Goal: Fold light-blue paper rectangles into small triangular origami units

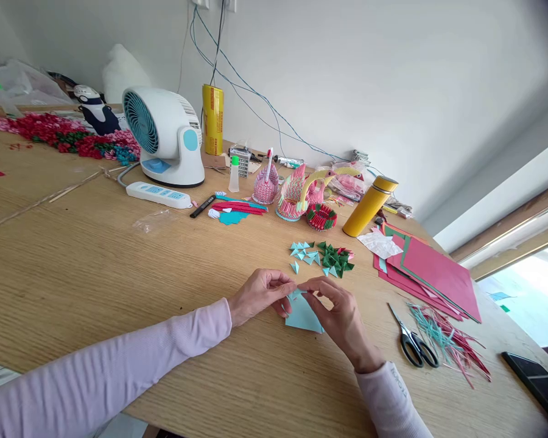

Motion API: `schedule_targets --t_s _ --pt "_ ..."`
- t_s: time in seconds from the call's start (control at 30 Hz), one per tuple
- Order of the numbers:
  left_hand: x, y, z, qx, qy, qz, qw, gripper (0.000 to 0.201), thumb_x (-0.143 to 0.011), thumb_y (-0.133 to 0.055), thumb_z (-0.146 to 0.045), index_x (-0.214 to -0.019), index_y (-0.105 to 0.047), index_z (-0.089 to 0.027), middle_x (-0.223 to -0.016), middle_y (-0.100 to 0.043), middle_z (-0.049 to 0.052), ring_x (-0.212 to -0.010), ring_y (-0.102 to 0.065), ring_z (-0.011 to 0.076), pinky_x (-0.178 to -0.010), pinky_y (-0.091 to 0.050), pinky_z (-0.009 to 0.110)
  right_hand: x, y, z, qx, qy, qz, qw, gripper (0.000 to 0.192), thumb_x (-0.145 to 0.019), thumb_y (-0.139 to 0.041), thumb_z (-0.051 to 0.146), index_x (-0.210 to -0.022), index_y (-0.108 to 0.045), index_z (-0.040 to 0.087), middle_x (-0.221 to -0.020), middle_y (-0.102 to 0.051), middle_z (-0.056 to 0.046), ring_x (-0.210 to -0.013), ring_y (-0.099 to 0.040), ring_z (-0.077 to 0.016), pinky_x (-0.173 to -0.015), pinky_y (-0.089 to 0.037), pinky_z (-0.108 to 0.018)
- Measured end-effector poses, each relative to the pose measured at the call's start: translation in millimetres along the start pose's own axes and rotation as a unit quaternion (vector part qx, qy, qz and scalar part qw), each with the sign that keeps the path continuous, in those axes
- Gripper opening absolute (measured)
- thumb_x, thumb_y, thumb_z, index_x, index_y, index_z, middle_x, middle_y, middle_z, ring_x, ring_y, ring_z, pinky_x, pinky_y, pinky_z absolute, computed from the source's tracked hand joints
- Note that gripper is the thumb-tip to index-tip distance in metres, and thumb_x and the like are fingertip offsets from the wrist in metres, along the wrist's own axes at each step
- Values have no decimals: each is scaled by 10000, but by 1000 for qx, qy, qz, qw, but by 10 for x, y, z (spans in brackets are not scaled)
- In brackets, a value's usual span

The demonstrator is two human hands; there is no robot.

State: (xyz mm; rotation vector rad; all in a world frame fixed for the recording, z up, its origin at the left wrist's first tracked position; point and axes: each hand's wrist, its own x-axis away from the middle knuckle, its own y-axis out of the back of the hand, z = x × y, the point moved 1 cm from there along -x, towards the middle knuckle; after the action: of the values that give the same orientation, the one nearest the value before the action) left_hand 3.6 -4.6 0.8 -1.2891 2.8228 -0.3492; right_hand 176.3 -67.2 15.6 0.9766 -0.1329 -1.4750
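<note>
Between my fingertips is a small piece of light blue paper, partly folded. My left hand pinches it from the left, and my right hand pinches it from the right. Below it on the table lies a stack of light blue paper sheets, partly covered by my hands. Just beyond, folded light blue paper triangles are scattered beside a pile of dark green paper triangles.
Scissors lie at the right by thin paper strips and a phone. Red paper sheets are behind them. A yellow thermos, a paper swan, a power strip and a white fan stand farther back.
</note>
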Motion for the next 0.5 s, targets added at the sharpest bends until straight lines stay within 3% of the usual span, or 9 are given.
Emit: schedule_targets --t_s 0.13,0.33,0.5 --pt "-24 21 12 24 -9 -5 1000 387 -694 -769 -372 -921 -606 -104 -727 -641 22 -613 -638 133 -550 -558 270 16 -17 17 52 5 -13 999 140 -887 -567 160 -916 -694 213 -845 -686 -45 -751 -642 -170 -676 -490 -279" --pt "-75 91 19 -12 -12 12 1000 440 -680 -775 -383 -969 -594 -106 -752 -647 35 -631 -647 150 -511 -535 258 52 -21 5 128 45 17 991 194 -917 -554 206 -1089 -642 225 -908 -672 -56 -733 -628 -175 -708 -466 -317" --pt "-76 143 -31 -18 28 43 999 445 -657 -788 -392 -951 -605 -112 -774 -646 31 -666 -648 158 -513 -522 255 44 -12 -40 157 75 33 984 147 -943 -523 229 -988 -663 223 -921 -676 -60 -776 -622 -181 -715 -453 -312"
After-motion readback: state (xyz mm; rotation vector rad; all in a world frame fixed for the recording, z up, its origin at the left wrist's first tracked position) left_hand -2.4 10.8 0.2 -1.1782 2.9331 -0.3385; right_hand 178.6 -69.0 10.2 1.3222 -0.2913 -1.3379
